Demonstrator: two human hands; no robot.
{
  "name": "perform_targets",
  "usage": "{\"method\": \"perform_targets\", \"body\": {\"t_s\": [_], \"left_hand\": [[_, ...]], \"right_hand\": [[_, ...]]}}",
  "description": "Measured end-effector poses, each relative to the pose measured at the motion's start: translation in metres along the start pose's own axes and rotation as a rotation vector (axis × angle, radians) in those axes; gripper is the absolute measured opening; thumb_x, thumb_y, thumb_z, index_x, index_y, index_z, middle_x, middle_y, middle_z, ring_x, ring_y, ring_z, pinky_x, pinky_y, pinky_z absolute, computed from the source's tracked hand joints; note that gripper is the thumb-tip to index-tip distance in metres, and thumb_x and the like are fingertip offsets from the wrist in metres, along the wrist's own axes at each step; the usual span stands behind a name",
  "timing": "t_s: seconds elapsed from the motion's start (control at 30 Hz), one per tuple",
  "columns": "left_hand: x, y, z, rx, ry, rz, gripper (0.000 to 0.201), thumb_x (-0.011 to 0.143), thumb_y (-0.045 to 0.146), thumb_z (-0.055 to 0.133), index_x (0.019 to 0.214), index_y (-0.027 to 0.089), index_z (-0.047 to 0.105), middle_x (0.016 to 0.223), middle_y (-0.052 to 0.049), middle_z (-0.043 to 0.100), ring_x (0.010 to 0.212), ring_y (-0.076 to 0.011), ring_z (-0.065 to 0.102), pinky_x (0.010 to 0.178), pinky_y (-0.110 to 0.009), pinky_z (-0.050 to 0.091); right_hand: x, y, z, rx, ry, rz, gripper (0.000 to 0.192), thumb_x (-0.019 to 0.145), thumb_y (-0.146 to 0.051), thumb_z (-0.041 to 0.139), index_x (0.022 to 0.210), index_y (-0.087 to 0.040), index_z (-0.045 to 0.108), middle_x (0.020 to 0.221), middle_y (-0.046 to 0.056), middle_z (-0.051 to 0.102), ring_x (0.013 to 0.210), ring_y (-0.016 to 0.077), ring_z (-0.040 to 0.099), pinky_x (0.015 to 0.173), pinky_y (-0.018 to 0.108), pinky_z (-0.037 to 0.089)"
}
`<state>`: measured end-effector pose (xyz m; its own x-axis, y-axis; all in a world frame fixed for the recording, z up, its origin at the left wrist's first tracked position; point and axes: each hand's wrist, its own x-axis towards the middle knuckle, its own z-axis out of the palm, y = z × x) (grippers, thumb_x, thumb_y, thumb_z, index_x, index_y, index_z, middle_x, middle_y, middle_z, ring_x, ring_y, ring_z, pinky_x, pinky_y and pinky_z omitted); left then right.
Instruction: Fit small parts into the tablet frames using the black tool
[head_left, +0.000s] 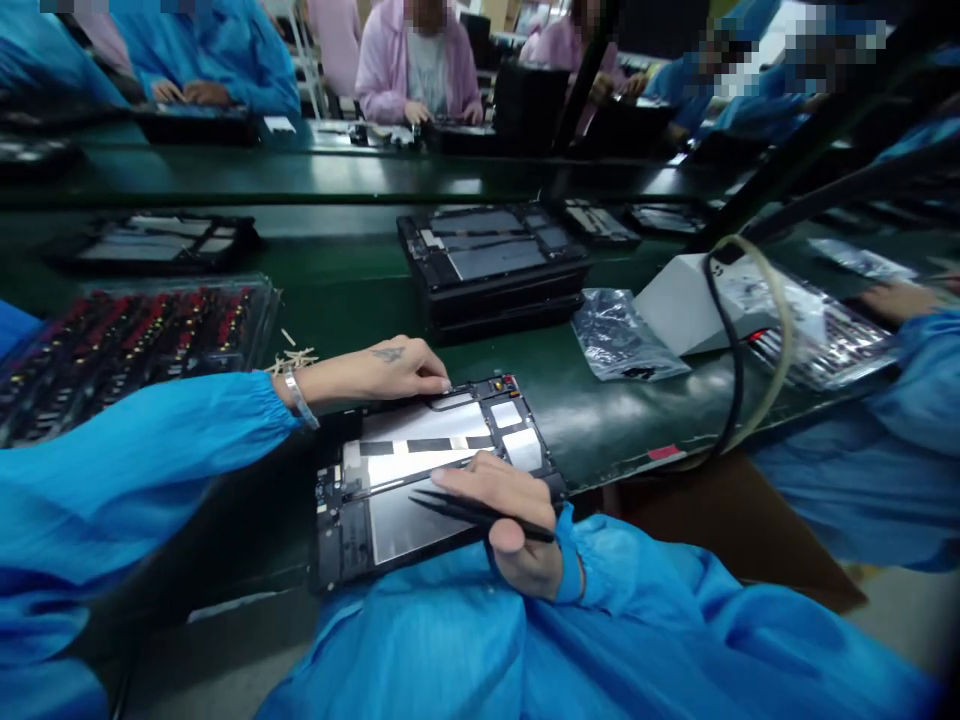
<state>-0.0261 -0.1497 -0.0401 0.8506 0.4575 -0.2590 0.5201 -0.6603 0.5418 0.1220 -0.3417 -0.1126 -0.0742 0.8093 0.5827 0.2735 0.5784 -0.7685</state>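
My left hand (382, 368) presses its fingertips on the top edge of the opened tablet (431, 470) lying at the near edge of the green bench (360, 290) — my right hand (517, 520) rests on it, gripping black tweezers (480, 510).

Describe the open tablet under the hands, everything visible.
The tablet lies flat, back cover off, at the green table's near edge. A black frame holds silvery panels, dark strips and small white patches. The left hand presses its top edge; the right hand, gripping black tweezers, rests on its lower right part.
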Motion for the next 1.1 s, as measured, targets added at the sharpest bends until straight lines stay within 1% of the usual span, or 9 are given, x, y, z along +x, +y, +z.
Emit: {"method": "perform_targets", "body": {"t_s": [0.13, 0.23, 0.33, 0.47, 0.57, 0.67, 0.77, 0.9, 1.1], "left_hand": [[-0.009, -0.003, -0.008, -0.089, 0.067, 0.023, 0.038, 0.096, 0.047, 0.056, 0.111, 0.018, 0.076, 0.104, -0.005, 0.075, 0.089, -0.0178, 0.067, 0.073, -0.022, 0.044], [-0.015, -0.006, -0.009, -0.248, 0.066, 0.010, 0.039, 0.094, 0.049, 0.059, 0.110, 0.015, 0.070, 0.085, -0.003, 0.071, 0.072, -0.0141, 0.060, 0.062, -0.021, 0.042], [-0.022, -0.003, -0.007, -0.393, 0.080, -0.047, 0.038, 0.093, 0.048, 0.061, 0.110, 0.014, 0.067, 0.082, -0.003, 0.068, 0.069, -0.0124, 0.055, 0.060, -0.021, 0.040], [-0.032, 0.008, -0.010, -0.467, 0.200, -0.004, 0.033, 0.090, 0.038, 0.066, 0.110, 0.012, 0.071, 0.096, -0.006, 0.070, 0.079, -0.0129, 0.058, 0.068, -0.021, 0.043], [-0.035, 0.011, -0.018, -0.599, 0.241, 0.001, 0.039, 0.087, 0.035, 0.069, 0.119, 0.012, 0.069, 0.091, -0.005, 0.070, 0.071, -0.0114, 0.057, 0.061, -0.021, 0.040], [-0.037, 0.009, -0.020, -0.682, 0.328, -0.011, 0.042, 0.082, 0.030, 0.075, 0.119, 0.013, 0.067, 0.072, 0.002, 0.063, 0.056, -0.0076, 0.049, 0.052, -0.019, 0.034], [-0.047, 0.012, -0.011, -0.804, 0.432, 0.065, 0.029, 0.081, 0.033, 0.078, 0.096, 0.011, 0.066, 0.076, -0.001, 0.068, 0.062, -0.0086, 0.059, 0.059, -0.018, 0.045], [-0.069, 0.031, 0.009, -1.025, 0.475, 0.245, 0.038, 0.096, 0.053, 0.061, 0.102, 0.016, 0.054, 0.101, -0.012, 0.077, 0.091, -0.0204, 0.076, 0.082, -0.032, 0.061], [-0.081, 0.054, 0.023, -0.791, 0.722, 0.260, 0.020, 0.095, 0.027, 0.067, 0.089, 0.018, 0.050, 0.058, 0.005, 0.066, 0.043, -0.0058, 0.056, 0.042, -0.011, 0.043]], "right_hand": [[0.006, 0.003, 0.003, -0.004, 0.060, -0.038, 0.053, 0.096, -0.062, 0.052, 0.129, -0.026, 0.070, 0.107, 0.010, 0.075, 0.098, 0.0256, 0.070, 0.085, 0.041, 0.061], [0.011, 0.009, 0.002, 0.001, 0.055, -0.124, 0.043, 0.101, -0.040, 0.055, 0.142, -0.031, 0.059, 0.108, 0.006, 0.074, 0.099, 0.0207, 0.070, 0.088, 0.036, 0.062], [0.013, 0.012, -0.008, -0.081, -0.129, -0.229, 0.053, 0.103, -0.019, 0.044, 0.154, -0.032, 0.043, 0.109, 0.003, 0.076, 0.097, 0.0148, 0.073, 0.086, 0.030, 0.063], [0.019, 0.010, -0.043, -0.495, -0.455, -0.640, 0.038, 0.100, -0.029, 0.058, 0.137, -0.021, 0.061, 0.126, 0.011, 0.074, 0.121, 0.0235, 0.069, 0.101, 0.041, 0.060], [0.033, 0.009, -0.071, -0.753, -0.490, -0.842, 0.030, 0.095, -0.016, 0.063, 0.124, -0.020, 0.068, 0.134, 0.013, 0.069, 0.127, 0.0265, 0.066, 0.108, 0.048, 0.056], [0.047, 0.008, -0.087, -0.651, -0.427, -0.912, 0.034, 0.092, -0.010, 0.063, 0.124, -0.020, 0.068, 0.130, 0.012, 0.071, 0.125, 0.0261, 0.067, 0.106, 0.046, 0.059], [0.054, 0.003, -0.088, -0.462, -0.070, -0.765, 0.033, 0.091, -0.014, 0.067, 0.123, -0.022, 0.068, 0.121, 0.007, 0.076, 0.107, 0.0249, 0.076, 0.090, 0.039, 0.066], [0.056, -0.004, -0.080, -0.291, 0.550, -0.375, 0.015, 0.088, -0.014, 0.073, 0.100, -0.022, 0.073, 0.084, -0.002, 0.073, 0.081, 0.0160, 0.073, 0.078, 0.027, 0.061], [0.063, -0.011, -0.079, 0.221, 0.560, 0.194, 0.009, 0.084, -0.031, 0.079, 0.089, -0.029, 0.071, 0.095, -0.001, 0.072, 0.100, 0.0212, 0.070, 0.099, 0.038, 0.059]]}}
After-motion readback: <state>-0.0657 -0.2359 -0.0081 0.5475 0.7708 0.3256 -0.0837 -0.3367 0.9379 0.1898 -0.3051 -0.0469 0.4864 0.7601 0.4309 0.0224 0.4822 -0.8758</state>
